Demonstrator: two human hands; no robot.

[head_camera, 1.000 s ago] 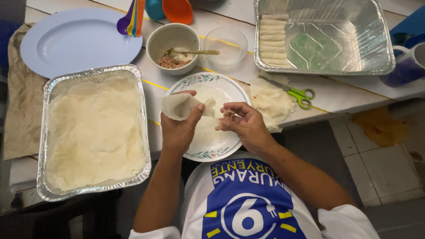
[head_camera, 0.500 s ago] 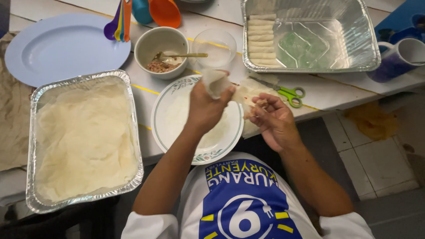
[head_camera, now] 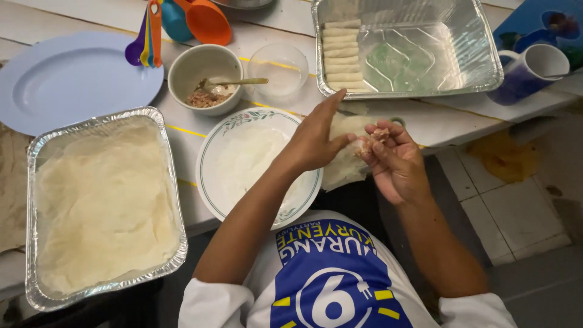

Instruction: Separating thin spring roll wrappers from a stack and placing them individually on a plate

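While both hands pinch a wrapper, rolls line the foil tray.

The wrapper held between the hands was pale cream, its filling pinkish-brown. The plate was white with a green rim line and floral sprigs. The oval platter was pale blue. Both foil trays were silver. The measuring cups were orange and teal, the spoons purple, yellow and orange. The shirt was white with a blue and yellow print.
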